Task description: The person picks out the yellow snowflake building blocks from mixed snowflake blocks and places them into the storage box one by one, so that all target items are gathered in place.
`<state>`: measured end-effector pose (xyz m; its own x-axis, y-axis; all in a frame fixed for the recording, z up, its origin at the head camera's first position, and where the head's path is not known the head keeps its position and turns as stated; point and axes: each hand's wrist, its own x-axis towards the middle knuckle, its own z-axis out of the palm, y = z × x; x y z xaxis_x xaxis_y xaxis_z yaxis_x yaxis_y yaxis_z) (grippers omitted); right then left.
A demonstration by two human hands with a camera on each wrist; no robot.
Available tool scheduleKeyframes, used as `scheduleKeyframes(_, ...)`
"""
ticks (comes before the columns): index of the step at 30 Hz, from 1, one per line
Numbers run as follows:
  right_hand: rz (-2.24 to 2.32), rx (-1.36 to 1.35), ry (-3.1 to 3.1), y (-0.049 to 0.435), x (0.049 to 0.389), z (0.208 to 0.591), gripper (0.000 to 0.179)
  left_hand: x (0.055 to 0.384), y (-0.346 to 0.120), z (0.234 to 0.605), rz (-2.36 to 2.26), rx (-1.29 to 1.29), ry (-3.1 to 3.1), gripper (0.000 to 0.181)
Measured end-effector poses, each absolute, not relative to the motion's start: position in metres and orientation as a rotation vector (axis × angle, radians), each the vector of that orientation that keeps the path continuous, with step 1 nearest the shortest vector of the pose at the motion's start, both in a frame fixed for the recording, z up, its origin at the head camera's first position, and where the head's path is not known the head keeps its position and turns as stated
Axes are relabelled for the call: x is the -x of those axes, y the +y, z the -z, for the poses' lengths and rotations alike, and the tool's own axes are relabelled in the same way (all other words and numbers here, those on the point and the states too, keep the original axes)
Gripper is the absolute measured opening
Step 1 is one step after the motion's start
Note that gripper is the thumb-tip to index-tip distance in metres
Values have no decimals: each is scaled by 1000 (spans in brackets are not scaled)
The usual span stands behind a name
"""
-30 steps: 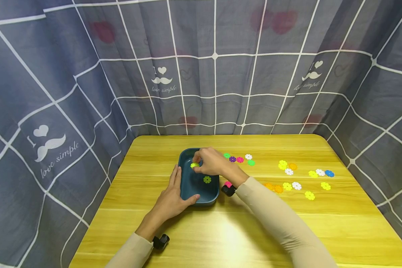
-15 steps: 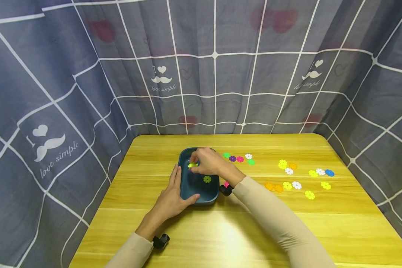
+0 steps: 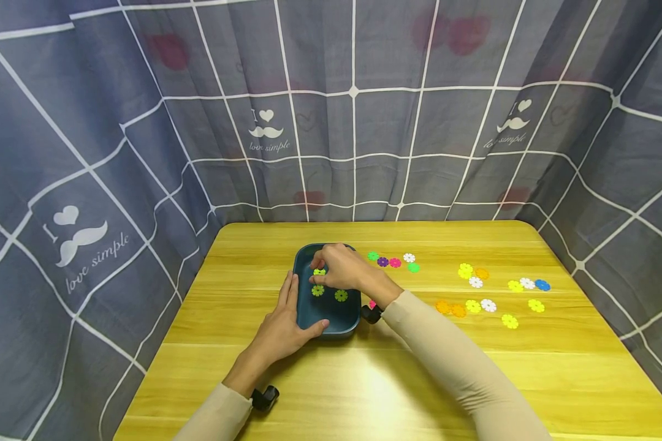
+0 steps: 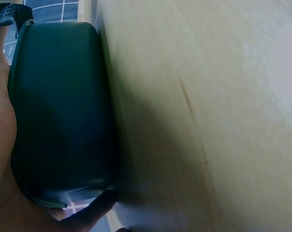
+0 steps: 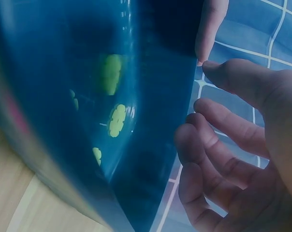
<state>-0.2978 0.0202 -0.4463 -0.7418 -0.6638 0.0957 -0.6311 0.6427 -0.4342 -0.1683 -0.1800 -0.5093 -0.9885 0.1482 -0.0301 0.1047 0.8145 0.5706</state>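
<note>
A dark teal plastic box (image 3: 331, 315) stands left of the table's middle. My left hand (image 3: 280, 324) rests against its left and near sides, the fingers straight along the outer wall and the thumb over the near rim. Inside the box are several yellow-green, flower-shaped discs (image 3: 341, 296); in the right wrist view one disc (image 5: 112, 74) is blurred, another (image 5: 117, 120) sharp. Over the box's far half is my right hand (image 3: 339, 266), its thumb and fingers apart and holding nothing. Part of the box floor is hidden beneath it.
More flower-shaped discs lie on the wooden table (image 3: 419, 392): a purple one (image 3: 383, 262) among others beside the box, orange ones (image 3: 459, 310) further right, and a blue one (image 3: 542, 285) at far right. A pink disc (image 3: 372, 303) is partly hidden by the right wrist camera (image 3: 371, 314). Grid-patterned curtains (image 3: 380, 128) surround the table.
My right hand has parted its fingers and let go of a yellow-green flower-shaped disc in the box. Another disc now shows below the fingers. The left hand has stayed in place.
</note>
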Motion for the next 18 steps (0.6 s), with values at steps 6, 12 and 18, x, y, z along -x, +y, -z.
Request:
scheduleKeyframes(6,681,1102,2785,20,297,446,36,168,-180,510,-916,-201,2922,135)
scheduleKeyframes(12,663,1102,2799,20,297,447,35,168,-179,510,-921,-199,2926,135)
scheduleKeyframes(18,665,1094,2802,19,296,447,34,169,-179,510,-927,-188,2920,134)
